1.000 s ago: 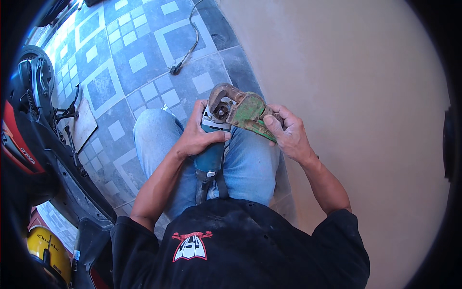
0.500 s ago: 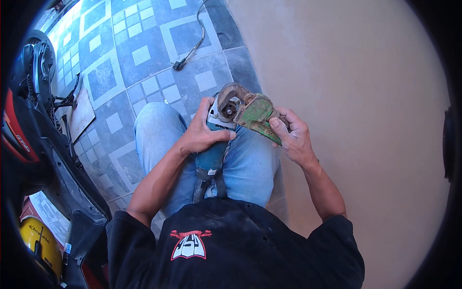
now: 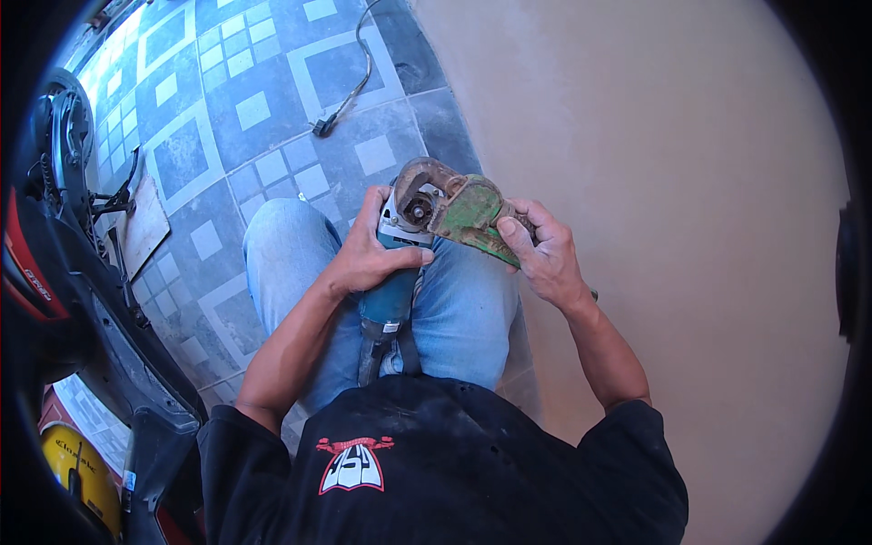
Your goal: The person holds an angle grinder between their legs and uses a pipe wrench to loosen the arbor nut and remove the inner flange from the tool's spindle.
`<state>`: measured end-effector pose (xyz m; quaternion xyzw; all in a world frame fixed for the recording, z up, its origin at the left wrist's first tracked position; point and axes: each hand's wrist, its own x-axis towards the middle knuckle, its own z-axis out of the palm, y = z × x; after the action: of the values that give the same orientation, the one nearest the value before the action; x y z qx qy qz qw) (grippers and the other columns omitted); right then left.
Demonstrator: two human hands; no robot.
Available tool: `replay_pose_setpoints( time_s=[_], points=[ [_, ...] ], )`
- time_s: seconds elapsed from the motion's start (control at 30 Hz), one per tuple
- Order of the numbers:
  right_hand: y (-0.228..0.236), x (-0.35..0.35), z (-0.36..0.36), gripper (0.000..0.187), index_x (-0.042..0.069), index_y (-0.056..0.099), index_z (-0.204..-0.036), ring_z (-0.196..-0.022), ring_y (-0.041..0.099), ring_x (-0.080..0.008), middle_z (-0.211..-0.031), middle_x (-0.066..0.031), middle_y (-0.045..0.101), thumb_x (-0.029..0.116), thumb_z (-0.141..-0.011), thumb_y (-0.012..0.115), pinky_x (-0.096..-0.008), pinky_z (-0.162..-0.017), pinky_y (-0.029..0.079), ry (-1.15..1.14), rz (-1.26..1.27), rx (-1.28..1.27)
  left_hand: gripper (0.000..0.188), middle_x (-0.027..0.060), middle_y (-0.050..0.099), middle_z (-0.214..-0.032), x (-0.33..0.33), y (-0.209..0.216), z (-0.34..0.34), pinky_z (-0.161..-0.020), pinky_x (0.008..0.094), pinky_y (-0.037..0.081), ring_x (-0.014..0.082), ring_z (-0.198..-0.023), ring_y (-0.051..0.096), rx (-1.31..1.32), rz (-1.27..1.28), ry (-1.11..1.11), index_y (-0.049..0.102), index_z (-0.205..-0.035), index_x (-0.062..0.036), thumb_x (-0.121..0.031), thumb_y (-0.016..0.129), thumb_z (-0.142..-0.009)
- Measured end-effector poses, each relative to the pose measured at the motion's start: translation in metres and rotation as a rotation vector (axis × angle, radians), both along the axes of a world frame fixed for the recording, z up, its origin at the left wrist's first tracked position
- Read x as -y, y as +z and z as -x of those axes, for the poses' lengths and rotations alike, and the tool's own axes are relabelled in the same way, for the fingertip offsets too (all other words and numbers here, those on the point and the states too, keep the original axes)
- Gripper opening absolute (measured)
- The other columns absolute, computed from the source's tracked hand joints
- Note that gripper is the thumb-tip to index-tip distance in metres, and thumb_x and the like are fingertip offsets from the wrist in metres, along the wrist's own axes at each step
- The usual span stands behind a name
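An angle grinder with a teal body and silver head rests upright between my thighs. My left hand is wrapped round it just below the head, thumb across the front. In my right hand I grip a dirt-caked green attachment, thumb on its top face. The attachment's curved brown guard arches over the grinder's head, around the round spindle. Whether the guard is fastened there, I cannot tell. No disc shows on the spindle. My right fingertips are partly hidden behind the attachment.
A power cord with a plug lies on the patterned tile floor ahead. At the left stands a dark motorcycle, with a yellow helmet near its lower end. A plain beige surface fills the right side.
The whole view has shifted slightly, so everything sits a little further left. Both hands keep their grips, and the attachment stays at the grinder's head.
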<state>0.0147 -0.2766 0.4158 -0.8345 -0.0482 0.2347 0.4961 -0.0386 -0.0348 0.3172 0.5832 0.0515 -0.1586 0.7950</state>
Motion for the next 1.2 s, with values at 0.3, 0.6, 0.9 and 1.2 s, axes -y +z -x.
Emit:
replay_pose_setpoints(
  time_s=[0.3,0.6,0.9,1.2],
  points=[
    [-0.002,-0.002,-0.001,0.036,-0.001,0.064,-0.118,-0.063,0.055,-0.0047,-0.078,-0.0002,0.062,0.030,-0.101,0.068,-0.0233,-0.056,0.047,-0.022,-0.081,-0.078,0.084,0.0095,0.055,-0.127,-0.002,0.001,0.001,-0.105,0.0339,0.042,0.0189,-0.120,0.053,-0.018,0.024,0.013,0.040,-0.141,-0.0018,-0.012,0.085,-0.071],
    [0.003,-0.009,-0.007,0.035,-0.001,0.061,-0.124,-0.070,0.058,-0.0048,-0.090,-0.0018,0.066,0.024,-0.100,0.067,-0.0223,-0.057,0.052,-0.011,-0.108,-0.053,0.085,0.0093,0.056,-0.126,-0.003,0.001,-0.001,-0.103,0.0334,0.044,0.0181,-0.117,0.054,-0.051,0.045,0.022,0.039,-0.142,-0.0022,-0.011,0.085,-0.071],
    [0.001,-0.003,-0.011,0.035,-0.002,0.060,-0.128,-0.086,0.064,-0.0096,-0.101,-0.0061,0.070,0.019,-0.101,0.066,-0.0265,-0.076,0.055,0.061,-0.083,-0.018,0.076,0.0105,0.059,-0.113,-0.003,-0.002,-0.002,-0.082,0.0358,0.055,0.0180,-0.099,0.060,0.050,0.016,0.057,0.041,-0.131,-0.0025,-0.009,0.088,-0.071],
    [0.009,-0.006,-0.017,0.038,-0.003,0.058,-0.129,-0.088,0.063,-0.0091,-0.099,-0.0061,0.069,0.015,-0.098,0.070,-0.0261,-0.080,0.053,0.049,0.020,-0.198,0.075,0.0111,0.059,-0.113,-0.005,-0.004,0.000,-0.081,0.0369,0.056,0.0185,-0.098,0.061,0.065,-0.010,0.062,0.040,-0.131,-0.0040,-0.007,0.087,-0.072]
  ],
)
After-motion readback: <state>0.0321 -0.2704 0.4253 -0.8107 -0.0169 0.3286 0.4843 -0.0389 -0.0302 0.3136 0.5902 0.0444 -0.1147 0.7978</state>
